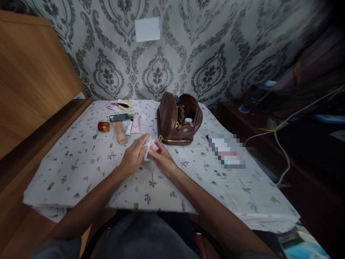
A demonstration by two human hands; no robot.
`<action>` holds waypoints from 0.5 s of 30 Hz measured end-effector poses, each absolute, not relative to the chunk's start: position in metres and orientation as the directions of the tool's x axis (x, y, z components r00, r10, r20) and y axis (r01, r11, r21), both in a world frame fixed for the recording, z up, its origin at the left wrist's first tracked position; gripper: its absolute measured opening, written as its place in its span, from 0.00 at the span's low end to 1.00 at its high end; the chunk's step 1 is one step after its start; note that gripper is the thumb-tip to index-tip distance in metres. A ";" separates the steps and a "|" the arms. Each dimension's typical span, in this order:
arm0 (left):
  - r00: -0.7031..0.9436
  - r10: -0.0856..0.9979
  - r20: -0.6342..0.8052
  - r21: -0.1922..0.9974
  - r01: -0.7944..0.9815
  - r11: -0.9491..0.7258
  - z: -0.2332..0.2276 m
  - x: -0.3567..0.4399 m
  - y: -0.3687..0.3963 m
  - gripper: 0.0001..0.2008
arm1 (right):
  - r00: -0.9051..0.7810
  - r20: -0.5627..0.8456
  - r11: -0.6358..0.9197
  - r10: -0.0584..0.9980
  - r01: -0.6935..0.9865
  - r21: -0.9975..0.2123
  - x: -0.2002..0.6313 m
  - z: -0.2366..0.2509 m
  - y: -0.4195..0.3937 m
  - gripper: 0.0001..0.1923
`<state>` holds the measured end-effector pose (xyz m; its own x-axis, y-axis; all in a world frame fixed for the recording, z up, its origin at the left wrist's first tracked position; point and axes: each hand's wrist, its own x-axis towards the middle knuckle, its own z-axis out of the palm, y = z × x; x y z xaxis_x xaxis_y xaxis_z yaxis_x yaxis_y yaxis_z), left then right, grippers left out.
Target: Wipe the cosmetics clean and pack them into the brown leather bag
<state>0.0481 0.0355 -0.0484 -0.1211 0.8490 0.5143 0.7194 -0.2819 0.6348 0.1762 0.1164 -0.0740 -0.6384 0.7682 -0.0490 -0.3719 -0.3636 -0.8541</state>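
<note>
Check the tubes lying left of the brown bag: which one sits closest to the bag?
The pale pink tube. It lies at the right end of the row, nearest the brown bag; the beige tube and dark green tube lie farther left.

A small pink object (154, 146) sat mostly hidden between the left hand (134, 155) and the right hand (162, 158), wrapped partly in a white tissue (148, 148); what it was I could not tell. At three o'clock from the hands, a flat item (226, 151) was blurred into blocks. Inside the open brown leather pouch (168, 120) at one o'clock, the contents were too dark and crowded to make out. Both forearms ran off the bottom edge.
</note>
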 end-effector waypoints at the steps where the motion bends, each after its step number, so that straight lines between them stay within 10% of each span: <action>1: -0.152 0.855 0.495 0.673 0.690 -0.267 -0.046 0.047 0.036 0.24 | -0.662 -0.051 -0.372 0.748 -0.353 -0.858 0.177 -0.073 0.116 0.28; 15: -0.362 0.922 0.138 0.981 0.175 -0.078 -0.056 0.043 0.046 0.29 | -0.588 0.068 -0.096 0.806 -0.244 -0.965 0.179 -0.068 0.113 0.38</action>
